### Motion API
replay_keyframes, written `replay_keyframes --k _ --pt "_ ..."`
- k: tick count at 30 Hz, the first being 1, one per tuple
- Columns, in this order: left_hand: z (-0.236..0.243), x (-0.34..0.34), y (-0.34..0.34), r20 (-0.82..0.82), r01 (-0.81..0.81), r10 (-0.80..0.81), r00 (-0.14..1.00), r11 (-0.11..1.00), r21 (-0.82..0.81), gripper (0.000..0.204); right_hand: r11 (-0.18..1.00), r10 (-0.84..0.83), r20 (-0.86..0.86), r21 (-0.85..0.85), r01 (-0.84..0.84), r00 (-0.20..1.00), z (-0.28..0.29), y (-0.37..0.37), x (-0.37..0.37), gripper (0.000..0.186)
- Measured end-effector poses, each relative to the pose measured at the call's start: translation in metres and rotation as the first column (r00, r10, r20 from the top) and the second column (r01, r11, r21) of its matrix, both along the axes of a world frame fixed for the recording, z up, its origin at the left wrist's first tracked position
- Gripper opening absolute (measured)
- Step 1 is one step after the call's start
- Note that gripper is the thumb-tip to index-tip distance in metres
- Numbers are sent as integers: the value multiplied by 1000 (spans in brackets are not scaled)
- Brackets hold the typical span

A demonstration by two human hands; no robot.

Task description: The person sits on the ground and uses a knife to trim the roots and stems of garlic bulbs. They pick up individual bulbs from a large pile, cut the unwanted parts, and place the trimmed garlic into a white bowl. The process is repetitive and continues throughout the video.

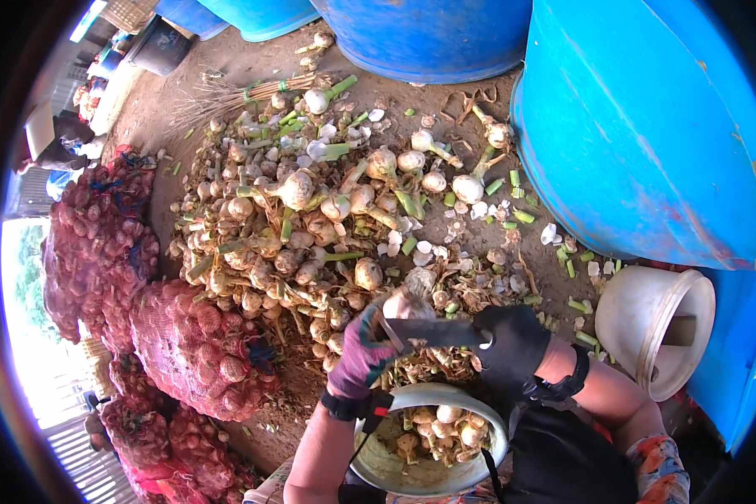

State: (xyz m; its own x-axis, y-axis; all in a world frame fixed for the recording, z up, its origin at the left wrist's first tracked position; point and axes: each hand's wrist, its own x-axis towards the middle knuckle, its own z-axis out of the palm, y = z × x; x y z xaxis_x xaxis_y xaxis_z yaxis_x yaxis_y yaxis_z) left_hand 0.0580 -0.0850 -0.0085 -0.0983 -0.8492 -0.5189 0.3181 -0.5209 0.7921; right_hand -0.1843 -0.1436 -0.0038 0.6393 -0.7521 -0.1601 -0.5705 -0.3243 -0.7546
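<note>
My left hand (363, 353), in a pink and dark glove, is closed on a whitish garlic bulb (409, 304) above the pile. In a black glove, my right hand (512, 343) grips a knife (438, 333). Its broad dark blade points left and crosses just in front of the bulb, reaching my left fingers. Whether the edge touches the bulb, I cannot tell. Below both hands stands a pale round tub (370, 458) with several trimmed bulbs (445, 433) inside. A large heap of garlic bulbs (294, 191) with stalks spreads over the ground ahead.
Red mesh sacks of bulbs (197, 353) stand at the left. Blue barrels (647, 126) line the far and right sides. A white bucket (638, 323) lies tipped at the right. Cut green stalks (522, 217) and papery skins litter the dirt; a twig broom (227, 101) lies farther off.
</note>
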Motion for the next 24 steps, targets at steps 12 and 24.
replay_keyframes --k 12,24 --pt "14 -36 33 -656 -178 429 621 892 416 51 966 248 105 -107 -237 963 38 11 13 14" --pt "-14 -26 95 -849 136 224 478 937 323 75 954 288 125 -118 -274 949 41 23 11 14"
